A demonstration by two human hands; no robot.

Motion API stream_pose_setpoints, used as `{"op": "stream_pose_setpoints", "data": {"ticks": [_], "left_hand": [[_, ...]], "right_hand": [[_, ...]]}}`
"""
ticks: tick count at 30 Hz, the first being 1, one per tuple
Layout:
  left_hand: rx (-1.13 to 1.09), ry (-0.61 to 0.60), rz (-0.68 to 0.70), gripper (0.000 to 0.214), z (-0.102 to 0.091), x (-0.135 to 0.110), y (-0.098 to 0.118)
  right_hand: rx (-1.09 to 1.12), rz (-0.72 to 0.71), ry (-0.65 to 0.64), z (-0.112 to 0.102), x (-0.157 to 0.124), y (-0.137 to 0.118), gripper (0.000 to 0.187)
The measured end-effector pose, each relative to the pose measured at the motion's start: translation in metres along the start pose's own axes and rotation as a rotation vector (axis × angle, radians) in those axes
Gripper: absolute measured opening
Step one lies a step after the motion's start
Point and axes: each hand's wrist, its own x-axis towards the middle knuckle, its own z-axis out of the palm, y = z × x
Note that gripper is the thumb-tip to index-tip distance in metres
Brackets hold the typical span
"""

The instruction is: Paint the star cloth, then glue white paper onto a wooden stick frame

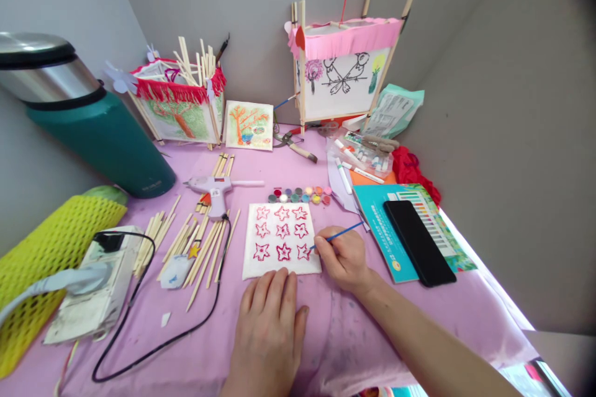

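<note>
A white square panel [269,265] lies flat on the purple cloth, painted with three rows of red star outlines. My right hand [343,257] pinches a thin blue paintbrush [345,231], its tip at the lower right star. Fingers stretched out, my left hand [267,329] lies flat with its fingertips at the panel's bottom edge. Just behind the panel stand two rows of small paint pots [298,196] in various colours.
To the left are a glue gun [212,189], wooden sticks [209,251], a power strip [93,298] with a black cable, and a large teal bottle [107,142]. A black phone [419,242] rests on a book at right. Paper lanterns [347,84] stand behind.
</note>
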Motion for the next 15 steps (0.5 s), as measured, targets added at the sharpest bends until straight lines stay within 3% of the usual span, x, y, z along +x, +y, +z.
{"op": "stream_pose_setpoints", "data": {"ticks": [5,11,15], "left_hand": [[0.000,0.001,0.004,0.031,-0.0003,0.0002,-0.0002],[-0.001,0.000,0.005,0.031,-0.0002,0.0004,0.0000],[-0.004,-0.001,0.001,0.030,0.0000,0.0001,0.0001]], "right_hand": [[-0.014,0.001,0.062,0.0001,-0.0006,0.0006,0.018],[-0.044,0.009,-0.007,0.0004,-0.0006,0.0008,0.018],[-0.028,0.000,0.022,0.0003,-0.0004,0.0009,0.015]]}}
